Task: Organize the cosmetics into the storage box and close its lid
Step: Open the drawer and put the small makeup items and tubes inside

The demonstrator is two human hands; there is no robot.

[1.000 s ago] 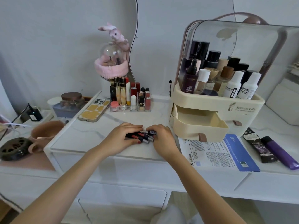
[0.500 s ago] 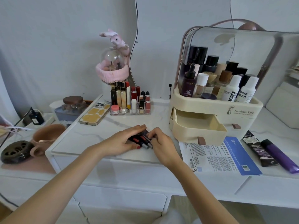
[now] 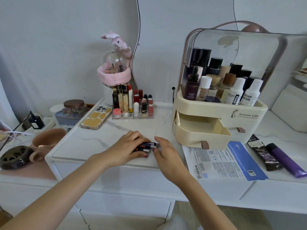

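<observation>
White marble-look tabletop [image 3: 93, 141] fills mid frame, w/ its front edge running just below the hands; bare strip of top lies between phone and hands, more bare top btwn acrylic rack and storage box. Left hand [image 3: 127, 149] center frame, fingers curled over a bundle of lipsticks [image 3: 147, 146] lying on the top, gripping them. Right hand [image 3: 166, 153] just right of bundle, fingers relaxed and mostly straight, tips touching the tube ends, not wrapped round. Storage box [image 3: 221, 113] cream, right-center, clear lid [image 3: 249, 52] raised behind; top tray packed w/ upright bottles: dark dropper bottle [image 3: 192, 87], white bottles [image 3: 245, 93], black caps at back. Its left drawer [image 3: 202, 130] is pulled out toward the hands, inside looks bare; drawer front edge overhangs a printed leaflet [image 3: 221, 161] lying flat lower right. Right of leaflet, a dark tube [image 3: 262, 151] and a purple tube [image 3: 285, 160] lie side by side near the table's right end. Acrylic rack [image 3: 132, 105] upper center holds standing lipsticks and a small pink jar. Phone [image 3: 97, 117] flat left of rack, near the raised top's left edge. Lower shelf at left: pink mug [image 3: 48, 140], dark round object [image 3: 15, 156], glass jar [image 3: 74, 107]. Pink bunny globe [image 3: 116, 63] behind rack by the wall.
</observation>
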